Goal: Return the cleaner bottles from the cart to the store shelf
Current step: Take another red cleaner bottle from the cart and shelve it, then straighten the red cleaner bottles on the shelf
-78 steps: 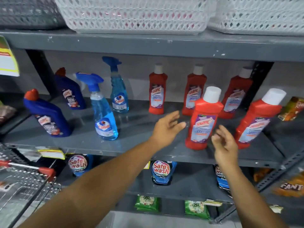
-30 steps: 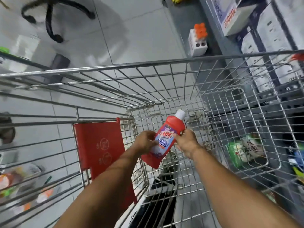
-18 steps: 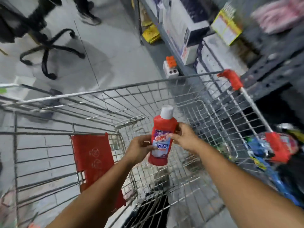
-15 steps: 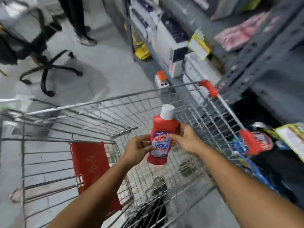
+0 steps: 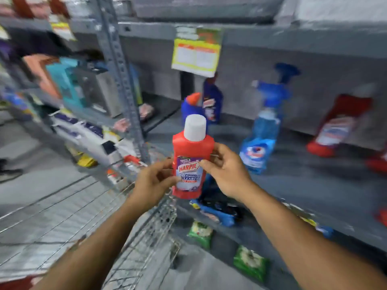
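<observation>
Before the grey metal store shelf, above the wire cart: one red plastic Harpic cleaner bottle, white-capped, upright, held in the grip of both left hand and right hand.

Location type: retail shop, household-goods aisle. Grey slotted-steel shelving runs in tiers along the aisle, with a perforated upright between bays. A yellow price card hangs from the upper shelf edge. Stock stands in rows: blue spray bottles, dark blue cleaner bottles, red cleaner bottles, green packets on the lowest tier. A wire shopping cart stands on the tiled floor
</observation>
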